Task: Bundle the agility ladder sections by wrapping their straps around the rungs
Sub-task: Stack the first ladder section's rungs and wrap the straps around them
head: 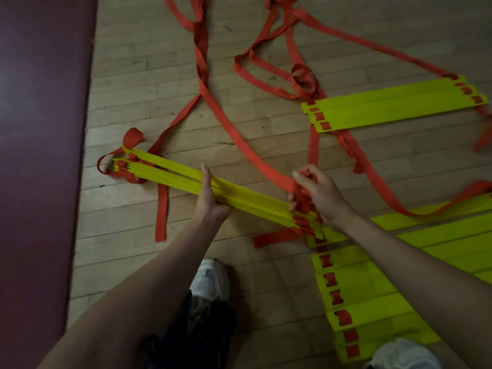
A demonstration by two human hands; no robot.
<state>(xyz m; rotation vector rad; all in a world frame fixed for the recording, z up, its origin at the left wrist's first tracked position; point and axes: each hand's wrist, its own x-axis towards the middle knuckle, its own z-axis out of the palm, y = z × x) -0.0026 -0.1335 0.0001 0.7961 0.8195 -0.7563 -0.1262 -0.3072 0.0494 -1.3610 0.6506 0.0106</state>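
Light wood plank floor (pixel 127 75), scuffed w/ dark marks. Maroon panel (pixel 40 155) along left edge, mat or wall pad, can't tell. White sneaker (pixel 211 279) btm centre, dark trouser leg (pixel 191 336) just below it. 2nd white sneaker (pixel 404 354) btm-right, partly cut off.

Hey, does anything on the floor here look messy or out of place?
The orange straps lie twisted and tangled across the wooden floor, knotted beside the upper rung stack. The held rung stack fans apart at its far end, not flush.

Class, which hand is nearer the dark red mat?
Left. The left hand grips the rung stack midway, nearer the mat; the right hand pinches strap at its far end.
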